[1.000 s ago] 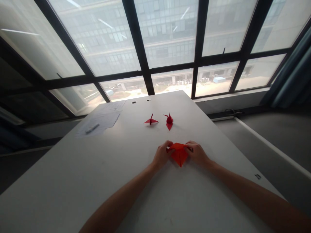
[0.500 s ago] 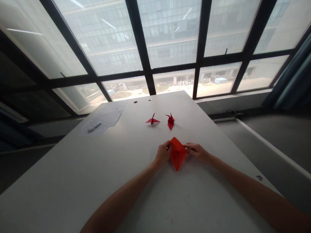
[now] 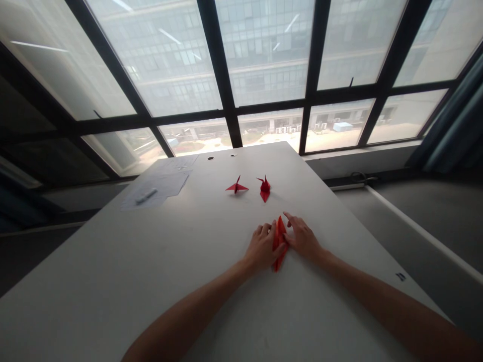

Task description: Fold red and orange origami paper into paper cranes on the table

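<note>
A folded sheet of orange-red origami paper [image 3: 279, 229] lies on the white table, now a narrow, long diamond with its points away from and toward me. My left hand [image 3: 261, 247] rests along its left side, fingers curled at the upper edge and thumb across the lower half, holding it down. From the right, my right hand [image 3: 303, 240] touches the paper with the thumb. Its index finger is stretched out apart, near the far tip. Both hands partly cover the paper, so some folds are hidden.
Beyond my hands stand two red folded paper cranes, a left one [image 3: 237, 187] and a right one [image 3: 265, 189]. Printed sheets [image 3: 169, 183] with a whitish pen-like object [image 3: 146, 195] on them lie at the table's far left. The white table [image 3: 169, 271] ends before large windows.
The paper has gone from a wide kite shape to a narrow diamond as its sides folded inward. My hands have come closer together, the left one now lying over the paper.
</note>
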`<state>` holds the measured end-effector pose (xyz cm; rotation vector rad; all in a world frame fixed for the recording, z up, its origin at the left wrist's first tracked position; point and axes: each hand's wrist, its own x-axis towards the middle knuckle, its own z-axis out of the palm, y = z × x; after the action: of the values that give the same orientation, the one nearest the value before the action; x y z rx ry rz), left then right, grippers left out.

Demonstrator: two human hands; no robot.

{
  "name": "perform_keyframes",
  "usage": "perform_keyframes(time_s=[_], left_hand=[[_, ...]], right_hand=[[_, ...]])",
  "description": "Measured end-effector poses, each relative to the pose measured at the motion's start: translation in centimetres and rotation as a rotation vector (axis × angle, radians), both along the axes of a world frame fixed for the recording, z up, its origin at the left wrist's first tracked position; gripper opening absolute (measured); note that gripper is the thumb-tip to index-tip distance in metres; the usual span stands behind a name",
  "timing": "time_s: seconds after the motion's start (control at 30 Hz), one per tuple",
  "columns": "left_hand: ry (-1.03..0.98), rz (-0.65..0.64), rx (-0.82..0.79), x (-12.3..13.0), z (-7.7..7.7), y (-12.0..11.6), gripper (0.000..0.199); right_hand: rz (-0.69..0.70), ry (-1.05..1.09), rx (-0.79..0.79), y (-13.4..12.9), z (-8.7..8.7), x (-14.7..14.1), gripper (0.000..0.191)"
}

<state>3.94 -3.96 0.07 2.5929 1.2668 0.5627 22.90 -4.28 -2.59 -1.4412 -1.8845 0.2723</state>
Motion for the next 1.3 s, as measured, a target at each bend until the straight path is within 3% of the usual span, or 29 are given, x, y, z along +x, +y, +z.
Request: perform_keyframes(time_s=[0.1,0.2,0.33,0.53,0.73,0.93,1.13,1.3], left_hand=[[0.058,-0.047,-0.002,-0.1,-0.6,0.0,0.058],[0.115,-0.142,0.017,-0.2,-1.0,-0.1,0.047],[0.219,-0.164,0.025,-0.6,-1.0,-1.0,0.059],[0.337,-0.252,-0.031,-1.2,-0.4,-2.1,0.078],[0.34,-0.246,-0.047,-1.5,-0.3,-1.6,0.068],[0.195,-0.23,-0.002,-1.6,-0.4,-0.2,0.051],[0.137,-0.334,0.05,-1.8,0.3,0.7,0.037],[-0.023,-0.264,-0.056,-1.9,1.0,0.9,0.032]], right_hand=[[0.053,-0.169,0.075,-0.2,0.4,0.2,0.057],[0.218,-0.332,0.018,0.0,0.3,0.7,0.051],[0.285,-0.44,-0.091,0.3,-0.6,1.2,0.05],[0.229,-0.499,-0.063,0.4,-1.3,1.4,0.051],[0.113,-0.46,-0.113,0.4,-1.3,1.4,0.051],[0.066,-0.375,-0.161,0.7,-1.2,1.6,0.048],[0.053,-0.301,-0.159,0.6,-1.0,1.6,0.048],[-0.032,-0.072,0.0,0.7,0.0,2.0,0.048]])
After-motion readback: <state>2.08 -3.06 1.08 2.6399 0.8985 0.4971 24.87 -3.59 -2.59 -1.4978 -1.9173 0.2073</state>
